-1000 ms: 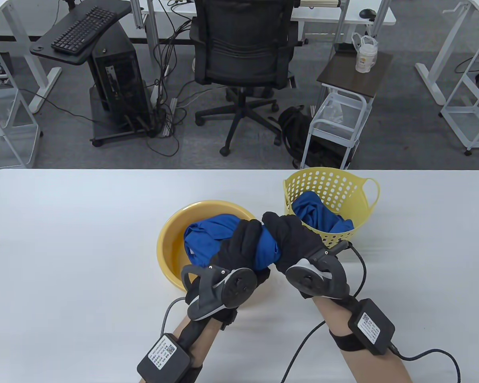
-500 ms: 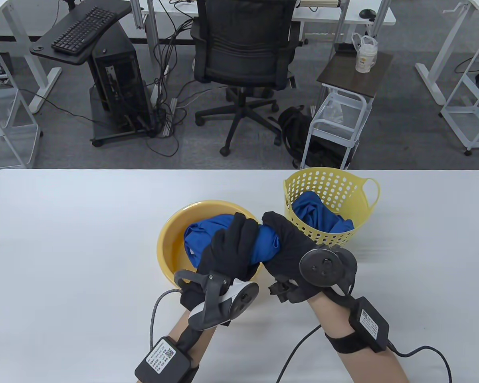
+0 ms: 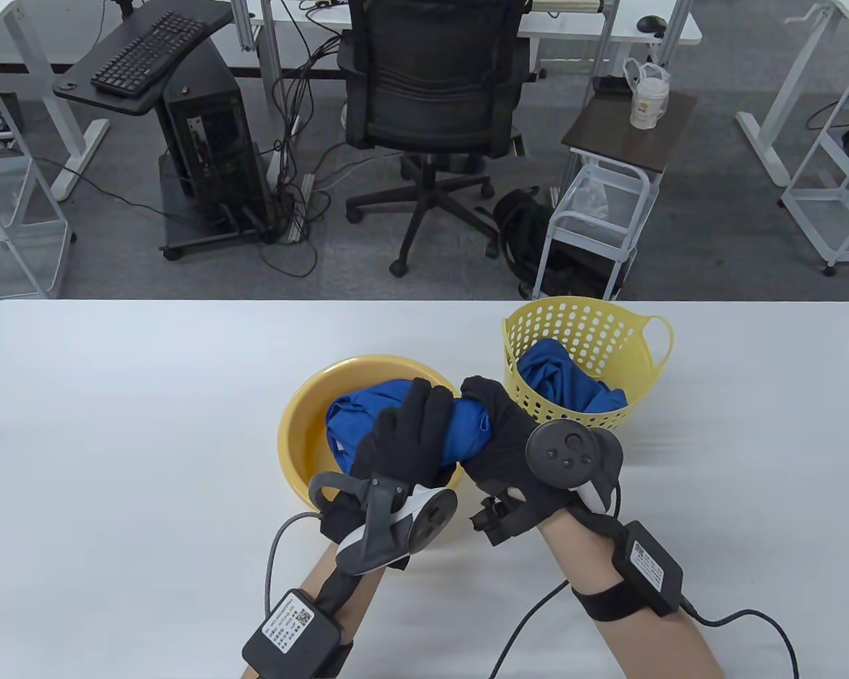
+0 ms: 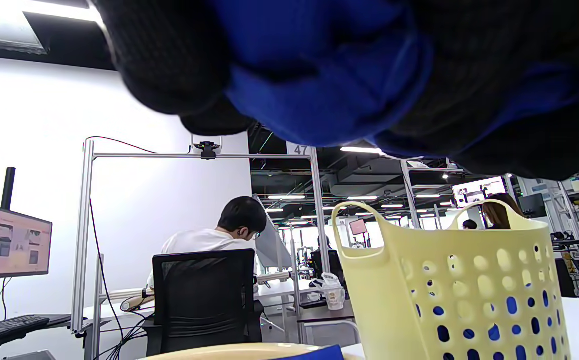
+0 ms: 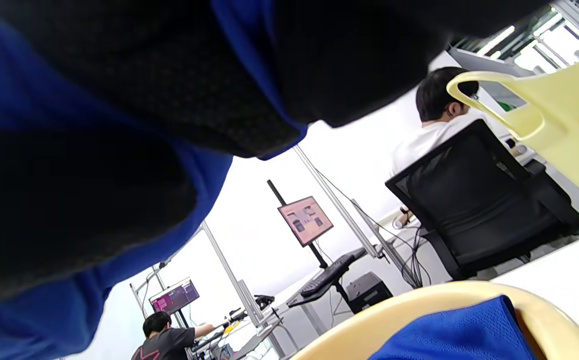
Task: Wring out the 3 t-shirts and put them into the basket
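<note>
Both gloved hands grip one twisted blue t-shirt (image 3: 467, 433) over the right rim of a yellow basin (image 3: 298, 431). My left hand (image 3: 403, 442) wraps its left part, my right hand (image 3: 502, 431) its right part. Blue cloth bulges between black fingers in the left wrist view (image 4: 319, 85) and the right wrist view (image 5: 14, 100). More blue t-shirt fabric (image 3: 357, 417) lies in the basin. A perforated yellow basket (image 3: 612, 332) stands just right of the hands with a blue t-shirt (image 3: 559, 385) inside; the basket (image 4: 459, 290) also fills the left wrist view's lower right.
The white table (image 3: 113, 460) stretches wide to both sides of the basin. Beyond its far edge stand a black office chair (image 3: 431, 92), a small cart (image 3: 601, 205) and desks. People sit at desks in the background of both wrist views.
Both hands have rotated in opposite directions on the shirt: the right tracker turned up to face the camera, and the left wrist rolled and slid slightly left. Shirt stays above the basin.
</note>
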Tool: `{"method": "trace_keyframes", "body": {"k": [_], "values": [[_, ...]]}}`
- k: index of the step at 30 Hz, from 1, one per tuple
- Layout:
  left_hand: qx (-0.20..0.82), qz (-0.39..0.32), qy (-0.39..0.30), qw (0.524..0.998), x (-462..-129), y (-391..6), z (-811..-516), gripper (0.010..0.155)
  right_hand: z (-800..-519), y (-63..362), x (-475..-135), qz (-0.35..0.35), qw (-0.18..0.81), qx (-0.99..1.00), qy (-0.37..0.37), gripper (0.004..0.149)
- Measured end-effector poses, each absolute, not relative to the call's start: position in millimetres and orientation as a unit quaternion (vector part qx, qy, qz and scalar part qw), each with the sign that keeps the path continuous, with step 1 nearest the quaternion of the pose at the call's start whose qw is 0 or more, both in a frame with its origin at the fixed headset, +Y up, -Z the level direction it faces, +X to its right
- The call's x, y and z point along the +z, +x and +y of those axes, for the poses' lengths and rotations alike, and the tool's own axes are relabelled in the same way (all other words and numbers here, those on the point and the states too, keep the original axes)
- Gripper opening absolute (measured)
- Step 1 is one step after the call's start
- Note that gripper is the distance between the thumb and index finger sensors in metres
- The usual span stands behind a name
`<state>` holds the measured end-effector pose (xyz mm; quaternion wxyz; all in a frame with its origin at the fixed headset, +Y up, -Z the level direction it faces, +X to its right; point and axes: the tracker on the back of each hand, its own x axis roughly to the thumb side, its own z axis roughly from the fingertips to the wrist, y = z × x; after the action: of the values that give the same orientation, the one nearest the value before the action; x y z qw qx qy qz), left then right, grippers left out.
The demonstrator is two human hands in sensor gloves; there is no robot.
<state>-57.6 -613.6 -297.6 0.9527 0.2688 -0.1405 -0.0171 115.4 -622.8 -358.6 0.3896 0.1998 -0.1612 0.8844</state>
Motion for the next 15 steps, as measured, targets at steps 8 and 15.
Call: {"method": "trace_keyframes", "body": {"k": [8,15], "values": [[-0.024,-0.131,0.277,0.952,-288.1,-52.4,-603.7,0.103,-616.0,119.2,-357.2,-0.149,0.402,0.879,0.208,0.079],[-0.028,-0.135,0.271,0.953,-289.9,-53.5,-606.6,0.102,-621.4,118.2,-358.4,-0.141,0.408,0.879,0.202,0.079]]}}
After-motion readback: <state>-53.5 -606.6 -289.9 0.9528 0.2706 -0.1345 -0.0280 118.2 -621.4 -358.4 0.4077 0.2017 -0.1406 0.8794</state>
